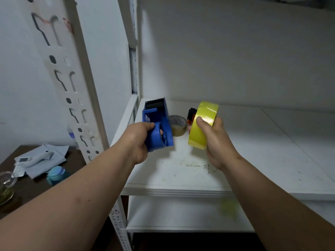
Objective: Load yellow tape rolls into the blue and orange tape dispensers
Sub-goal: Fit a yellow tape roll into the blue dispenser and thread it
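The left hand (137,140) grips the blue tape dispenser (157,124) by its handle — just to its right, apart, the right hand (215,140) holds the yellow tape roll (203,124) on edge.

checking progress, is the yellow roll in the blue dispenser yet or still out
Still out. The right hand grips the yellow roll apart from the blue dispenser, which the left hand holds.

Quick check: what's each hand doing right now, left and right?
Left hand: closed, gripping the blue tape dispenser by its handle.
Right hand: closed, holding the yellow tape roll.
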Demonstrator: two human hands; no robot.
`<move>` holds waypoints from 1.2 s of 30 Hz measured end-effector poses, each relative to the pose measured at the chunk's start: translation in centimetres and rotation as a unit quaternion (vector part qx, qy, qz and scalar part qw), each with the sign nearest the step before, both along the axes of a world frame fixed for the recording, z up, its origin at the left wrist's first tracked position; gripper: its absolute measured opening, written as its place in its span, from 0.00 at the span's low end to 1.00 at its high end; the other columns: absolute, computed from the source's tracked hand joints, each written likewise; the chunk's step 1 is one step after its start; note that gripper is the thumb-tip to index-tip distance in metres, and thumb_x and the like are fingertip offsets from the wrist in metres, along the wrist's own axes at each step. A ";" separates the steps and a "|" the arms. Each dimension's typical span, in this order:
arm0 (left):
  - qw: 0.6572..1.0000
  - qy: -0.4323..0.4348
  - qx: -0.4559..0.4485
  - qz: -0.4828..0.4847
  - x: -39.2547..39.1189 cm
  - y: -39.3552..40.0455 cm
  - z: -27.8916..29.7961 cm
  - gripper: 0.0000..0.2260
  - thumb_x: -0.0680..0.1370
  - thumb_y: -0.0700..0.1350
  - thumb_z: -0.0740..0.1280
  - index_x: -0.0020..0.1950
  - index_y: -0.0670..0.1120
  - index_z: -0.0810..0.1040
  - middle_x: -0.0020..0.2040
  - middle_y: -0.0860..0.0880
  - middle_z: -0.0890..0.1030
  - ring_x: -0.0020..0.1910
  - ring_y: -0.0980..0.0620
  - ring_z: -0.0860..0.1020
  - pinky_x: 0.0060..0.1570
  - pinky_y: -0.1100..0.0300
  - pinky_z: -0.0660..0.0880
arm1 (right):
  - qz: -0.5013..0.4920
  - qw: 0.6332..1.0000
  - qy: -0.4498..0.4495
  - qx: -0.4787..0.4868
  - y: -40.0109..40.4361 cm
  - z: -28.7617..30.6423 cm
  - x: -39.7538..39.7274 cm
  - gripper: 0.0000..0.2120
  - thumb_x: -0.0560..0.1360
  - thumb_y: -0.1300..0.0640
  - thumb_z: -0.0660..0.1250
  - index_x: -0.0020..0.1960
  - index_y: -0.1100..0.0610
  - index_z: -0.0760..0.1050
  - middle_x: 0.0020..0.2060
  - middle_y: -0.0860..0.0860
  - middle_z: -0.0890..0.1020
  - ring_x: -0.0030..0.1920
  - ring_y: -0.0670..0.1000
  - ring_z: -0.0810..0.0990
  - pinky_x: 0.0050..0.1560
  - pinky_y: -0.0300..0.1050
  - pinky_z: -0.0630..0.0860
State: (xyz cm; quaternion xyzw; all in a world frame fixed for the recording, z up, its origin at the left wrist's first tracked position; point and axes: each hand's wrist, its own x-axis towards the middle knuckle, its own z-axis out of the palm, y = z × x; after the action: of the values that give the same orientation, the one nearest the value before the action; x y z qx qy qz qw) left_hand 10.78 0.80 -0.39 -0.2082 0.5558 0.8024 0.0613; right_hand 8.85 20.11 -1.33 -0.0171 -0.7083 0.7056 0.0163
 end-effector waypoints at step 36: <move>0.967 0.068 0.164 -0.181 2.1 0.6 -1.8 0.28 0.65 0.42 0.76 0.64 0.37 0.77 0.59 0.38 0.80 0.55 0.39 0.79 0.59 0.45 0.76 | 0.065 0.990 -0.018 0.123 2.5 0.0 -2.2 0.04 0.74 0.53 0.65 0.46 0.50 0.78 0.46 0.48 0.81 0.47 0.50 0.77 0.47 0.47 0.73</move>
State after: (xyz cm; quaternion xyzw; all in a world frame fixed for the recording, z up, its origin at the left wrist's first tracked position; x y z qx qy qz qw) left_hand 12.90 1.45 -2.22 -0.0364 0.4483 0.8703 0.2010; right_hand 6.60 22.64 -1.31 0.0182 -0.7893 0.6124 -0.0400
